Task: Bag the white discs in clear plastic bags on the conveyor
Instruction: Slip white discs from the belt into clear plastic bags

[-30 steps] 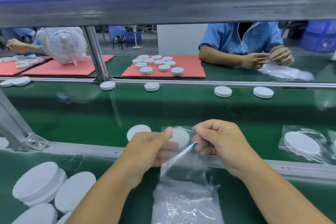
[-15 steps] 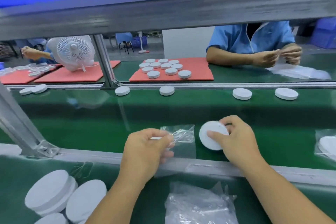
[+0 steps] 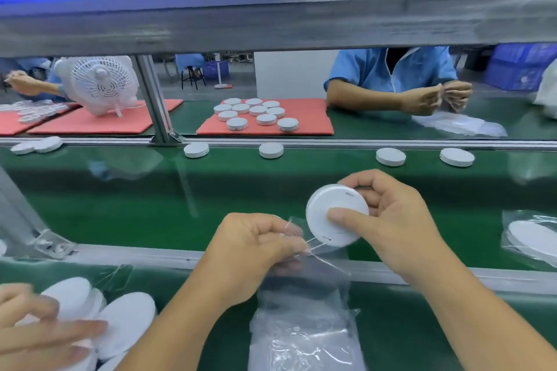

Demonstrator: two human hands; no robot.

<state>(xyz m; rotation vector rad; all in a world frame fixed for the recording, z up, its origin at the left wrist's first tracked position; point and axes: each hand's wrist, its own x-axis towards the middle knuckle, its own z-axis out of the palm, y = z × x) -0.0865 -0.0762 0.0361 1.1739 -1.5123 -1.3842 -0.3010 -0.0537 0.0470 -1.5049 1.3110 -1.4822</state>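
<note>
Far left, another person's blurred hand rests on a heap of round white plastic discs on the near green work surface. Further back, a small white desk fan stands on a red foam mat. Moving in: the left hand has its fingertips curled, pinching the mouth of a thin clear plastic bag, which hangs down over the silver conveyor rail. A loose pile of clear bags lies just below it. Just to the right, the right hand grips a round white plastic disc, thumb flat on its face, fingers wrapped behind the rim. The disc is tilted, its lower edge right at the bag's opening, above the green conveyor belt. Four bare discs line the belt's far edge. At the far right, a bagged disc lies on the belt.
</note>
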